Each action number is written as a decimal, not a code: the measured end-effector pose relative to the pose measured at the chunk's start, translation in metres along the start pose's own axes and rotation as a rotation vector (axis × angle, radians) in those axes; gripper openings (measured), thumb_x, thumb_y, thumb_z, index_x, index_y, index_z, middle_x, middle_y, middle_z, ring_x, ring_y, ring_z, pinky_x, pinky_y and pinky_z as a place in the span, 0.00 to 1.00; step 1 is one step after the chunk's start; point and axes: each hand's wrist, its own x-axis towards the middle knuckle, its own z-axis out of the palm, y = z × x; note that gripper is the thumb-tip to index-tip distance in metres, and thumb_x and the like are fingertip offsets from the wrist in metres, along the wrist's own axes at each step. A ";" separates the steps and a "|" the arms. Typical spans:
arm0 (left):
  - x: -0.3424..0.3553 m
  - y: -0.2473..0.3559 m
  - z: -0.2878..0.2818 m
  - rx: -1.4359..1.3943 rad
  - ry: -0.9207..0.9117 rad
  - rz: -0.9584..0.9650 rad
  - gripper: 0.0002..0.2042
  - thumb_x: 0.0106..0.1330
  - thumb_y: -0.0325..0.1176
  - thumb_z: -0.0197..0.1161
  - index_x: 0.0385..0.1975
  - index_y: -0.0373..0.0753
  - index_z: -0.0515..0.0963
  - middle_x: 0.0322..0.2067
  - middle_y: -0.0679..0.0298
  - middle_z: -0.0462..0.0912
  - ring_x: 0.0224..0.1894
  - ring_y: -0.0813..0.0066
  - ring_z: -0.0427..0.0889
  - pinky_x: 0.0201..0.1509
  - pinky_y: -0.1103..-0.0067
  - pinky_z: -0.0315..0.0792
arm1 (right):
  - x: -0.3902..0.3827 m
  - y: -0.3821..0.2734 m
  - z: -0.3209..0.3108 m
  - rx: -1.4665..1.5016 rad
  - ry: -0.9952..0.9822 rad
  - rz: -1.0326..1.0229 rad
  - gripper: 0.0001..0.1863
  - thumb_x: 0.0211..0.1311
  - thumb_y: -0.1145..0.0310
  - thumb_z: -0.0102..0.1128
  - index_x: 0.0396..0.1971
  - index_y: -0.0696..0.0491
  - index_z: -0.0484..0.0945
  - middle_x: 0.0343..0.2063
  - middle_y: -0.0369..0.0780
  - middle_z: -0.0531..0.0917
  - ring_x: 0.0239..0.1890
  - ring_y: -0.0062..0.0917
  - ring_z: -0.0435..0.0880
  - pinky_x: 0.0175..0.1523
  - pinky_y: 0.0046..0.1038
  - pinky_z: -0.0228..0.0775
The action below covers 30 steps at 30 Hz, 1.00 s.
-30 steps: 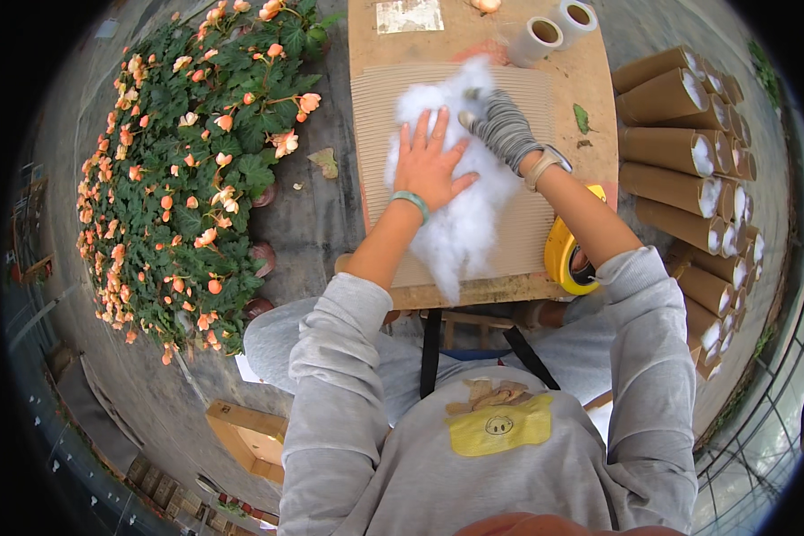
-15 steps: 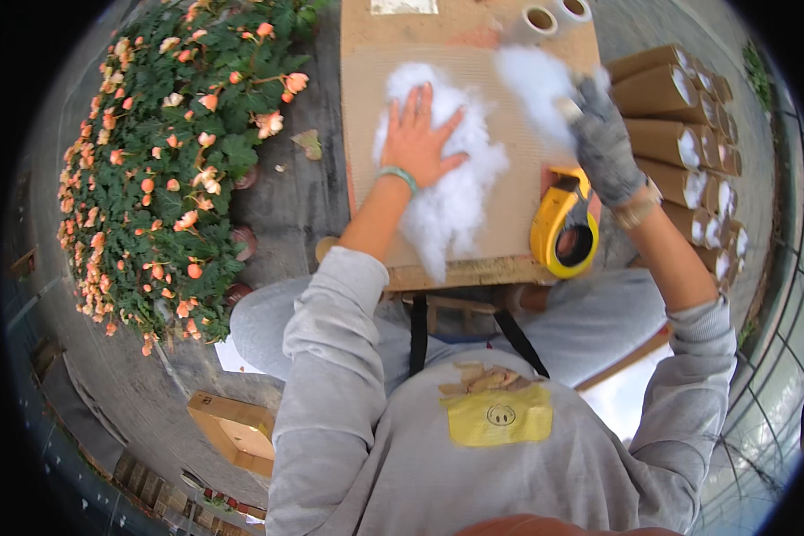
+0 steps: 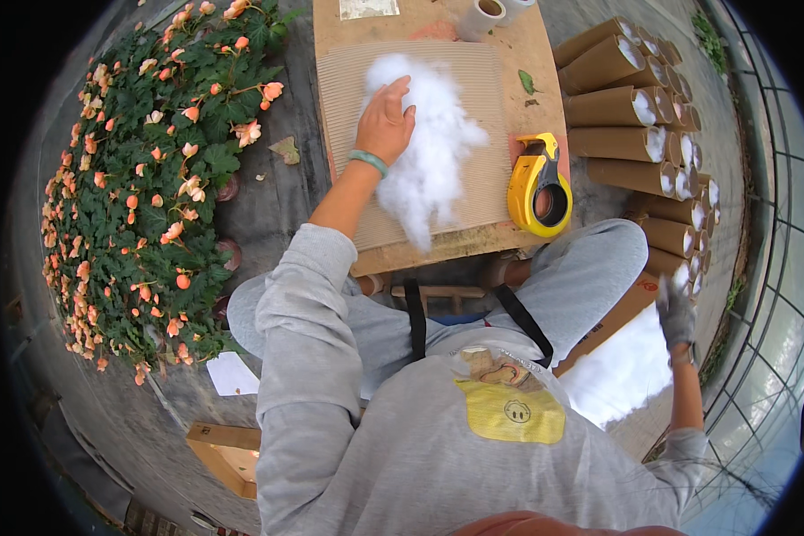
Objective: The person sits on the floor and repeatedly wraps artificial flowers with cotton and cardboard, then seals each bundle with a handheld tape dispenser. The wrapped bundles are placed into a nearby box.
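A mound of fluffy white stuffing (image 3: 433,147) lies on a ribbed sheet of corrugated cardboard (image 3: 348,67) on the small wooden table. My bare left hand (image 3: 387,121), a green bangle at its wrist, is at the mound's left edge, fingers loosely bent and thumb apart, gripping nothing. Out to the far right is my right hand (image 3: 676,317) in a grey glove, over the outer edge of a cardboard box (image 3: 612,320) filled with more white stuffing (image 3: 618,371). Its fingers are small and partly hidden, so whether they hold anything is unclear.
A yellow tape dispenser (image 3: 525,192) rests at the table's right edge. Paper rolls (image 3: 478,20) stand at the back. Many brown cardboard tubes (image 3: 612,107) with white stuffing in their ends are stacked at right. Flowering plants (image 3: 152,196) fill the left; an open box (image 3: 219,456) sits lower left.
My right hand has swung from above the table, where it had a tuft of stuffing, down right to the box. My left hand has lifted from lying flat, its fingers now bent.
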 end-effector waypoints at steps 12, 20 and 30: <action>-0.004 0.006 -0.005 0.154 -0.260 -0.176 0.44 0.50 0.48 0.67 0.65 0.43 0.50 0.68 0.56 0.48 0.65 0.61 0.59 0.68 0.62 0.51 | 0.357 -0.399 0.004 0.187 0.371 -0.588 0.26 0.61 0.55 0.47 0.57 0.53 0.68 0.56 0.42 0.72 0.62 0.32 0.65 0.67 0.38 0.48; 0.009 0.020 -0.019 0.263 -0.420 -0.203 0.26 0.54 0.48 0.62 0.53 0.46 0.72 0.58 0.61 0.67 0.61 0.64 0.63 0.62 0.60 0.55 | 0.399 -0.394 0.025 0.231 0.429 -0.341 0.30 0.62 0.48 0.43 0.60 0.49 0.65 0.65 0.40 0.59 0.69 0.32 0.51 0.70 0.46 0.35; 0.050 0.006 0.015 0.299 -0.314 -0.525 0.26 0.51 0.47 0.65 0.48 0.41 0.71 0.52 0.62 0.70 0.58 0.60 0.64 0.61 0.61 0.54 | 0.381 -0.378 0.029 1.046 0.265 -0.568 0.24 0.63 0.58 0.48 0.59 0.46 0.66 0.57 0.40 0.70 0.61 0.40 0.66 0.65 0.34 0.56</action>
